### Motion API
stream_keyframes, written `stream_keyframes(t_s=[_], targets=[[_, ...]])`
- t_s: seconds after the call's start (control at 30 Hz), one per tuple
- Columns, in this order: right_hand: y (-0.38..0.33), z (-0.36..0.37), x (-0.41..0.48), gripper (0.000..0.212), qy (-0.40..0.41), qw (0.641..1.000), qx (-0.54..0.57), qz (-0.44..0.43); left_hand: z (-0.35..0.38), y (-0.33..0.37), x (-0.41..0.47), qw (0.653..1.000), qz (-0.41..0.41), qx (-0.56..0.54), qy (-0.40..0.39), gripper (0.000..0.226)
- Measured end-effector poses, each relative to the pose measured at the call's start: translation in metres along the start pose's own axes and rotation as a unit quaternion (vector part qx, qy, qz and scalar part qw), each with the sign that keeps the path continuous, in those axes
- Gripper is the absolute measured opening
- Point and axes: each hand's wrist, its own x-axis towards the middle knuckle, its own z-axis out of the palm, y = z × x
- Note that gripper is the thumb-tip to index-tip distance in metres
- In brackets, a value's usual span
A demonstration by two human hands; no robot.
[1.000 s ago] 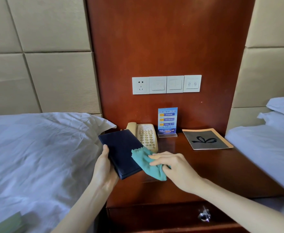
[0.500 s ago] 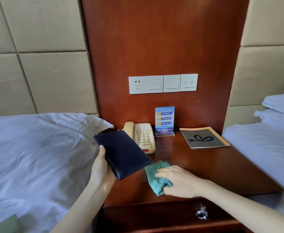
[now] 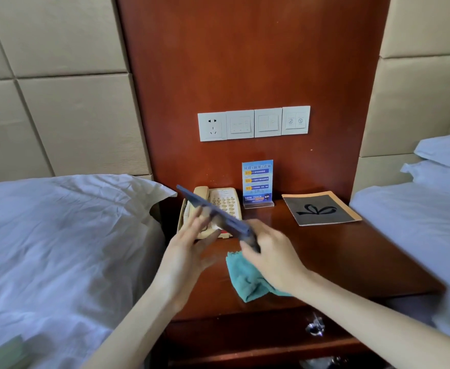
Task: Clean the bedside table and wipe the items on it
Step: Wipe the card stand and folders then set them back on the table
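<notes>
Your two hands hold a dark blue folder (image 3: 232,223) in the air above the front left part of the wooden bedside table (image 3: 338,257). The folder is turned almost edge-on to you, so you see mainly its thin side. Its long axis runs on a slant: the far end points up and to the left, over the cream telephone (image 3: 224,201), and the near end points down and to the right.

Your right hand (image 3: 271,251) grasps that near, lower end, fingers curled around it. Your left hand (image 3: 192,241) lies along the folder's underside with fingers stretched out rather than clenched; it is blurred, so the exact contact is hard to make out.

A teal cloth (image 3: 245,278) lies crumpled on the table just below your right hand; whether the hand touches it cannot be told.

At the back of the table stand a blue sign card (image 3: 257,182) and, to its right, a flat booklet (image 3: 319,209) with a bow drawn on it. A white switch panel (image 3: 253,123) sits on the wall above. White beds flank the table on both sides.
</notes>
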Motion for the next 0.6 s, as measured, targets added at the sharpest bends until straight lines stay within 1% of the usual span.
stream_keyframes(t_s=[0.03,0.07,0.1,0.17,0.2,0.23,0.27,0.33,0.37,0.4,0.43,0.5,0.6], targets=[[0.006,-0.005,0.003,0.019,0.017,0.997,0.045,0.056,0.003,-0.001,-0.003,0.996,0.018,0.085,0.002,0.037],[0.012,-0.010,0.006,0.021,0.025,0.991,0.078,0.106,0.003,-0.005,-0.004,0.990,0.031,0.137,0.014,0.035],[0.020,-0.016,0.007,0.022,0.033,0.984,0.102,0.143,0.006,-0.009,-0.003,0.987,0.036,0.155,0.031,0.034],[0.037,-0.028,0.010,0.016,0.060,0.967,0.154,0.195,0.012,-0.013,0.001,0.990,0.024,0.120,0.067,0.027],[0.045,-0.034,0.011,0.015,0.080,0.951,0.200,0.222,0.015,-0.014,0.005,0.992,0.010,0.089,0.085,0.024],[0.053,-0.038,0.011,0.016,0.101,0.925,0.264,0.253,0.018,-0.014,0.012,0.993,-0.002,0.065,0.099,0.021],[0.059,-0.042,0.011,0.017,0.120,0.891,0.334,0.285,0.022,-0.014,0.020,0.993,-0.013,0.050,0.109,0.019],[0.069,-0.048,0.012,0.020,0.147,0.810,0.456,0.337,0.036,-0.017,0.038,0.993,-0.047,0.032,0.108,0.018],[0.073,-0.051,0.012,0.022,0.157,0.780,0.496,0.349,0.047,-0.019,0.044,0.992,-0.072,0.020,0.100,0.018],[0.077,-0.055,0.011,0.024,0.168,0.759,0.521,0.351,0.059,-0.023,0.051,0.991,-0.097,0.016,0.087,0.017],[0.081,-0.058,0.010,0.027,0.177,0.746,0.539,0.348,0.071,-0.028,0.056,0.990,-0.117,0.023,0.069,0.014],[0.088,-0.065,0.007,0.031,0.184,0.736,0.556,0.340,0.092,-0.041,0.068,0.989,-0.135,0.045,0.035,0.007],[0.100,-0.075,0.001,0.037,0.173,0.746,0.549,0.333,0.114,-0.056,0.087,0.993,-0.105,0.040,0.040,0.013]])
